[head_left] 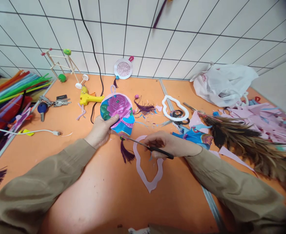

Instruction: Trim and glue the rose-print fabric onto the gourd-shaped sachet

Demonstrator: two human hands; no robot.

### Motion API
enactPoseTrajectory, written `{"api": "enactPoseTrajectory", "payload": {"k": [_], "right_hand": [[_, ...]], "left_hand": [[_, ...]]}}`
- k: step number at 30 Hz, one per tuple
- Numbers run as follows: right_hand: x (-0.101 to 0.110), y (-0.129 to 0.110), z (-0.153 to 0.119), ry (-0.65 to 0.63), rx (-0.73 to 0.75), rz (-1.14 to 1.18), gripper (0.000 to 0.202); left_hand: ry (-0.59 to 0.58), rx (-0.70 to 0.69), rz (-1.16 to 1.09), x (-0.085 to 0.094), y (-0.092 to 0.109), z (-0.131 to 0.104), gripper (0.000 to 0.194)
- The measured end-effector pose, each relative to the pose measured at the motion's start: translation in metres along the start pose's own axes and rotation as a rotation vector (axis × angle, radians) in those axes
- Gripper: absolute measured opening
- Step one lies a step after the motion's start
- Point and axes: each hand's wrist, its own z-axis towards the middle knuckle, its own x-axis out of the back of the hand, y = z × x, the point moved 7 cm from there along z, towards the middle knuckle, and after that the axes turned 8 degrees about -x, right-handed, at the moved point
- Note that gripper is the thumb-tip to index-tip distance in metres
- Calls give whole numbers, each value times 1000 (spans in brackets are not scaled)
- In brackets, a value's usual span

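A round piece with flower-printed fabric [118, 109] is pinched in my left hand [101, 130], the thumb on its front. Blue fabric extends from its lower part, and a dark purple tassel [127, 152] hangs below. My right hand [166, 143] is closed on black-handled tweezers or scissors [158, 151]; which of the two is unclear. The metal tip points left and reaches the fabric's lower edge. Under my right hand lies a pink curved frame [138, 162] on the orange table [96, 195].
Behind are a yellow glue gun [90, 97], a white frame [166, 110] over scissors [182, 118], and a loose tassel [146, 109]. Feathers [250, 143], pink scraps [265, 120] and a plastic bag [225, 83] lie right; keys [58, 102] and colourful sticks [18, 87] lie left.
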Motion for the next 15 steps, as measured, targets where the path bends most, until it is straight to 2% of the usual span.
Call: {"api": "enactPoseTrajectory", "payload": {"k": [6, 10, 15], "right_hand": [[-1, -2, 0, -39, 37, 33, 24], [-1, -5, -1, -36, -4, 70, 20], [2, -3, -1, -20, -35, 98, 25]], "left_hand": [[-3, -28, -22, -3, 2, -2, 37], [-1, -68, -59, -6, 5, -3, 36], [-18, -92, -60, -8, 5, -4, 35]]}}
